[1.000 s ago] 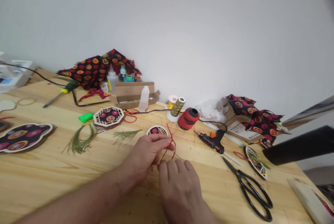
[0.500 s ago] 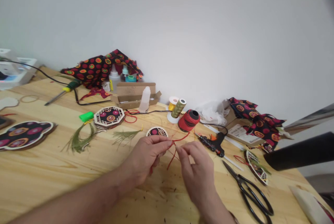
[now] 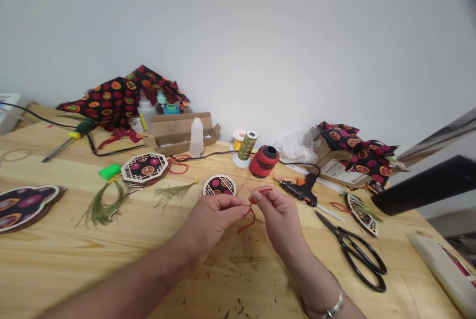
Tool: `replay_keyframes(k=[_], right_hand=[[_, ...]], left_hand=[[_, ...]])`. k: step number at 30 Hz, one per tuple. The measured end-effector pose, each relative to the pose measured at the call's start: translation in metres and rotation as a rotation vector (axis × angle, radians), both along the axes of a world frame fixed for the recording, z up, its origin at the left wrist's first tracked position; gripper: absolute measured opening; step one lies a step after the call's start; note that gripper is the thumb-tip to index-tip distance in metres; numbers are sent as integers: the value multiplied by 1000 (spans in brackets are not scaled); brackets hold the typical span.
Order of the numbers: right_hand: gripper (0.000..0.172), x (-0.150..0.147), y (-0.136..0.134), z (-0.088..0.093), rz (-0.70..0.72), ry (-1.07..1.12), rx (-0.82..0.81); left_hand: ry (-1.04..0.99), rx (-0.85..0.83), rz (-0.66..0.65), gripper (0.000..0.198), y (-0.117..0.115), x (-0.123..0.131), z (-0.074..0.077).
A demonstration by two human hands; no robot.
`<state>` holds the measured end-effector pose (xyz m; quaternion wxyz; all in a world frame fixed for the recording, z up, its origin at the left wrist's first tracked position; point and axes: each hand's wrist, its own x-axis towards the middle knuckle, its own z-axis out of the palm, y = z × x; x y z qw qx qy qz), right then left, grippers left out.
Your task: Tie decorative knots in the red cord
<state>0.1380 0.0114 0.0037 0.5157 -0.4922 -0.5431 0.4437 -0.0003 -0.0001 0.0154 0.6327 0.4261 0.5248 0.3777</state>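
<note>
My left hand [image 3: 213, 220] and my right hand [image 3: 278, 217] meet over the wooden table [image 3: 55, 259], both pinching a thin red cord [image 3: 252, 212] between thumb and fingers. The cord loops down between the two hands. Just behind the hands lies a small round lattice ornament [image 3: 219, 185] with dark patterned fabric. A red thread spool [image 3: 264, 161] lies a little further back, beside a gold-green spool [image 3: 247, 145].
A black glue gun [image 3: 301, 191] and black scissors [image 3: 353, 254] lie to the right. An octagonal ornament [image 3: 145, 168], green tassels [image 3: 100, 207], a cardboard box [image 3: 178, 131] with bottles and patterned cloth [image 3: 115, 98] stand at the left and back.
My right hand rose from the table, took the cord's free end and moved in close to my left hand. The view shifted slightly to the right.
</note>
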Motion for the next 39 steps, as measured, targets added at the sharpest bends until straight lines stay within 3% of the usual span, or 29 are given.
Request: replay_keyframes(k=[6, 11, 14, 23, 30, 39], right_hand=[[19, -5, 1, -3, 59, 244, -211], [32, -5, 0, 0, 148, 315, -324], [28, -5, -1, 0, 220, 335, -364], [17, -7, -2, -1, 131, 333, -345], [17, -9, -3, 5, 10, 266, -340], [21, -6, -3, 3, 42, 154, -291]], left_hand=[[-43, -17, -2, 16, 2, -1, -7], [-65, -21, 19, 22, 3, -3, -11], [-68, -28, 23, 23, 4, -4, -9], [-35, -27, 26, 22, 4, -3, -8], [-4, -33, 27, 24, 5, -2, -6], [-57, -29, -11, 25, 2, -3, -8]])
